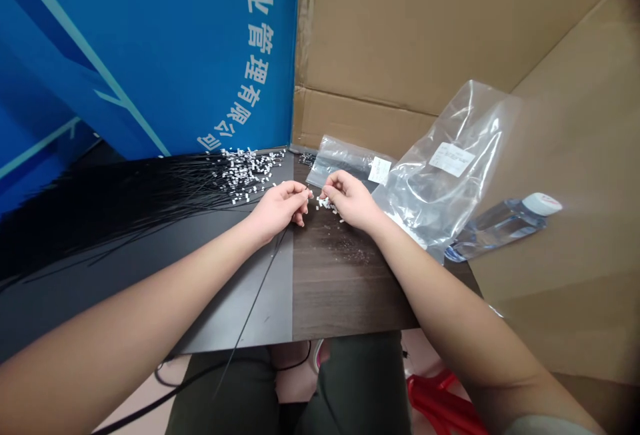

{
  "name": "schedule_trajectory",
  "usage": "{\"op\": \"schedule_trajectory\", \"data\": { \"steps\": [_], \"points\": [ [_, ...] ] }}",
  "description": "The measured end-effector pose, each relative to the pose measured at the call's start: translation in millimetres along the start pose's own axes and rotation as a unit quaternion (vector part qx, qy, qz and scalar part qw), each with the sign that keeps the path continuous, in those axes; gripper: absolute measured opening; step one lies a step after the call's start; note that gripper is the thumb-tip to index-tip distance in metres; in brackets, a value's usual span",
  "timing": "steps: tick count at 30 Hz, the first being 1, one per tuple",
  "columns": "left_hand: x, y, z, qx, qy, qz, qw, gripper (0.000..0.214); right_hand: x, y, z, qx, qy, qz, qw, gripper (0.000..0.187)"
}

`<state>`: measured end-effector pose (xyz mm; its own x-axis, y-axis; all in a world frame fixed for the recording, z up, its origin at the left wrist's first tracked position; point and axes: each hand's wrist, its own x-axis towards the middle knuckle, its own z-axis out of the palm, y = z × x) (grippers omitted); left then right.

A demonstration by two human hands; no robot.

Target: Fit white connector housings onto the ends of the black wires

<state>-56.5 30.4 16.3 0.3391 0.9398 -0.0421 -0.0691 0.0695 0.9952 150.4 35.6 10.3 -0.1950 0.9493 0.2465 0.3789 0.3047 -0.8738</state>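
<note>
Item: one person seated at a table, seen from where I stand in the room; both hands bare and nearly meeting above the tabletop (330, 305).

Left hand (283, 210): fingers closed on a thin black wire (257, 286), which trails down across the table and over its near edge.

Right hand (351, 200): just beside the left, fingers curled inward, thumb and forefinger drawn close; whether they grip a small piece, I cannot tell.

Small white connectors (327, 204): a loose little heap on the wood-grain part of the table, under and beside the right fingertips. Reddish specks (354, 250) scattered nearer the person.

Bundle of black wires (100, 198): large, spread over the person's left side of the table, its white-tipped ends (245, 170) gathered towards the middle.

Flat clear bag (343, 155): behind the right hand, with a white label (380, 170).

Large clear bag (440, 188): to the person's right, crumpled, also labelled.

Bottle (505, 227): clear, white-capped, tilted, beside the large bag.

Surround: blue panel (200, 42) with white lettering; cardboard (370, 28) behind and to the right.
</note>
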Motion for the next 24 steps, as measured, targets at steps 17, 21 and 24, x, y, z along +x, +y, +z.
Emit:
{"op": "schedule_trajectory", "data": {
  "steps": [17,21,24],
  "points": [
    [-6.5,-8.4,1.2,-0.017,-0.043,0.028,0.999,0.027,0.3,-1.3,10.5,0.324,0.015,0.067,0.944,0.038],
    [-8.1,-8.6,-0.6,0.023,-0.044,0.035,0.998,0.029,-2.2,-5.7,13.5,0.344,0.031,0.100,0.933,0.036],
    [-8.6,-10.5,-1.7,0.053,-0.036,0.042,0.997,0.028,-1.9,-5.0,13.3,0.356,0.038,0.119,0.926,0.036]
  ]
}}
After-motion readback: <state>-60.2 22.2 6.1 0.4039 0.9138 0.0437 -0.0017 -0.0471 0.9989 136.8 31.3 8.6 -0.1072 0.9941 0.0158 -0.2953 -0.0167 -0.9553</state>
